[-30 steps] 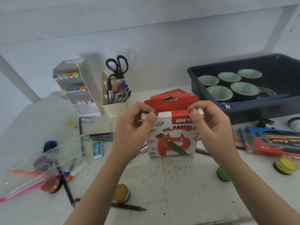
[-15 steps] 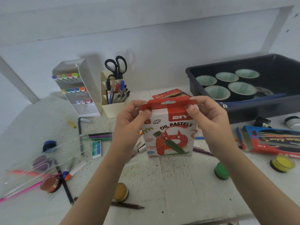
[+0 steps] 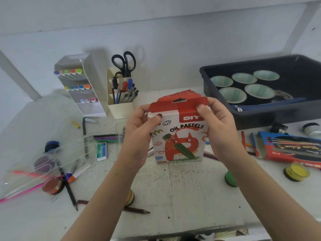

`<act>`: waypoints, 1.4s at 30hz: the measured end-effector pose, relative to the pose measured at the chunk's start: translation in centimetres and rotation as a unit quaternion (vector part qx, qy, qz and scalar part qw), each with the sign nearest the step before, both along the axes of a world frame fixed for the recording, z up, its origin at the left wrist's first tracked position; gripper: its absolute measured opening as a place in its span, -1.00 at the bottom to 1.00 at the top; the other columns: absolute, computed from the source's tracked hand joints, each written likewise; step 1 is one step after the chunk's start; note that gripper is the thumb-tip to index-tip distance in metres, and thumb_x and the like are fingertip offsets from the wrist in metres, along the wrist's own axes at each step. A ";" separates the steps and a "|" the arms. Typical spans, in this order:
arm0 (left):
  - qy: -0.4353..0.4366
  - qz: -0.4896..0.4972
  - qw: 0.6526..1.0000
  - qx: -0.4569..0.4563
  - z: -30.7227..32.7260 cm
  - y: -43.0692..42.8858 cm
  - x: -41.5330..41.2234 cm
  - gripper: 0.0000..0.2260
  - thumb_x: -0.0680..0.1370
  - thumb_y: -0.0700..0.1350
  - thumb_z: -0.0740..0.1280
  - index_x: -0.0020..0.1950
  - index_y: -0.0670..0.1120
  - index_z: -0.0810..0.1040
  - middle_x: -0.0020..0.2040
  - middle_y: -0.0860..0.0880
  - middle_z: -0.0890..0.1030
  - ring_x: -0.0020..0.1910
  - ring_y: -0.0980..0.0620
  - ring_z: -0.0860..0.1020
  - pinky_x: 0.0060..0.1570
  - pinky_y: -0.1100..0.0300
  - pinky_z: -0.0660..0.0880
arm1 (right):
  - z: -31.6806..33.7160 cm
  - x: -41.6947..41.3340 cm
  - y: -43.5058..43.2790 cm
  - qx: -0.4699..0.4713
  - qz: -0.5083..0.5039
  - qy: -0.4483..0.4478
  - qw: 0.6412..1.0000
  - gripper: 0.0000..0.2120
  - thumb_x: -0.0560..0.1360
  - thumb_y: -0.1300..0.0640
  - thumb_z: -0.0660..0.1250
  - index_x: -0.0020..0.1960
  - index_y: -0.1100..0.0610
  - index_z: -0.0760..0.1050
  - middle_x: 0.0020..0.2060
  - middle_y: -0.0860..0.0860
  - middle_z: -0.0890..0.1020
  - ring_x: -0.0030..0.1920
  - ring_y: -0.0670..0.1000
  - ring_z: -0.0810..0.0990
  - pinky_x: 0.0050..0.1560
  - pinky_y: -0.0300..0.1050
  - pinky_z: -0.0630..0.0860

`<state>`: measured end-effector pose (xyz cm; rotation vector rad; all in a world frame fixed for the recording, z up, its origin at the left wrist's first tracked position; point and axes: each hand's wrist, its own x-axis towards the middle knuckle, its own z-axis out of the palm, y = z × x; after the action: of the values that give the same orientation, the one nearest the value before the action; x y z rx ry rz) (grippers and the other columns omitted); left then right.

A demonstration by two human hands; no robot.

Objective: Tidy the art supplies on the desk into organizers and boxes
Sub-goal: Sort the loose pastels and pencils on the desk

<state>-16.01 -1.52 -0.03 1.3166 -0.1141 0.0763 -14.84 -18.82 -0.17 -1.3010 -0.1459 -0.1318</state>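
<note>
Gripping the upright oil pastels box (image 3: 178, 141), left hand (image 3: 140, 134) and right hand (image 3: 220, 129) pinch its top flap.

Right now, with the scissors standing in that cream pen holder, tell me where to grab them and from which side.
Take the scissors by the two black handle loops, coming down from above. They stand blades-down in the cream pen holder, so only the loops show above its rim; pens crowd the front, so lift straight up.
</note>
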 end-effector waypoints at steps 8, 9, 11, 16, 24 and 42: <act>0.020 -0.002 0.995 0.093 0.0 0.8 0.6 -0.80 0.54 -0.18 0.31 0.11 0.05 0.50 -0.05 0.02 0.69 -0.08 0.05 0.66 -0.26 0.24 0.58 | -1.5 0.2 -0.4 -0.056 0.059 -0.008 0.997 -0.69 0.42 0.07 0.36 0.14 0.04 0.45 -0.02 -0.07 0.68 -0.03 -0.02 0.68 -0.19 -0.19 0.61; 0.029 -0.016 0.992 0.124 0.0 1.0 0.7 -0.76 0.53 -0.20 0.32 0.12 0.10 0.49 -0.03 0.04 0.68 -0.07 0.06 0.66 -0.27 0.25 0.57 | -1.6 0.3 -0.5 -0.068 0.057 -0.001 0.996 -0.69 0.41 0.05 0.35 0.14 0.03 0.46 -0.02 -0.10 0.68 -0.03 -0.04 0.67 -0.19 -0.19 0.62; 0.041 -0.026 0.983 0.177 0.0 1.1 0.9 -0.71 0.53 -0.22 0.32 0.11 0.15 0.45 -0.01 0.06 0.67 -0.06 0.08 0.66 -0.28 0.25 0.58 | -1.7 0.6 -0.7 -0.080 0.045 0.006 0.996 -0.70 0.40 0.01 0.35 0.12 0.00 0.47 -0.04 -0.13 0.68 -0.05 -0.06 0.68 -0.22 -0.25 0.59; 0.084 -0.023 0.979 0.185 0.5 1.2 1.5 -0.70 0.54 -0.19 0.32 0.23 0.05 0.43 0.03 -0.02 0.66 -0.08 0.02 0.67 -0.22 0.06 0.63 | -1.8 0.5 0.0 -0.076 -0.003 0.043 0.996 -0.68 0.37 -0.08 0.34 0.10 -0.03 0.46 -0.09 -0.18 0.69 -0.11 -0.09 0.68 -0.29 -0.29 0.57; 0.179 -0.041 0.980 0.079 1.2 0.5 1.7 -0.81 0.54 -0.20 0.32 0.12 -0.01 0.49 -0.12 -0.05 0.70 -0.25 0.03 0.68 -0.42 0.22 0.56 | -2.0 -2.9 -2.5 -0.072 0.031 0.115 0.990 -0.68 0.42 -0.08 0.29 0.14 -0.02 0.46 -0.09 -0.08 0.69 -0.15 -0.02 0.69 -0.31 -0.28 0.57; 0.126 -0.141 0.979 0.074 1.6 -20.2 -1.9 -0.40 0.46 -0.38 0.34 0.31 0.13 0.21 0.07 0.05 0.61 -0.10 0.18 0.65 -0.35 0.26 0.57 | 0.4 -5.1 -21.5 -0.068 -0.164 0.120 0.977 -0.89 0.54 0.10 0.28 0.04 -0.05 0.50 -0.18 -0.10 0.69 -0.20 0.02 0.70 -0.40 -0.23 0.59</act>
<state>-17.91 -21.72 1.61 1.4343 -0.0905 -0.3455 -19.93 -40.28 0.28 -1.4598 0.2716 -0.2481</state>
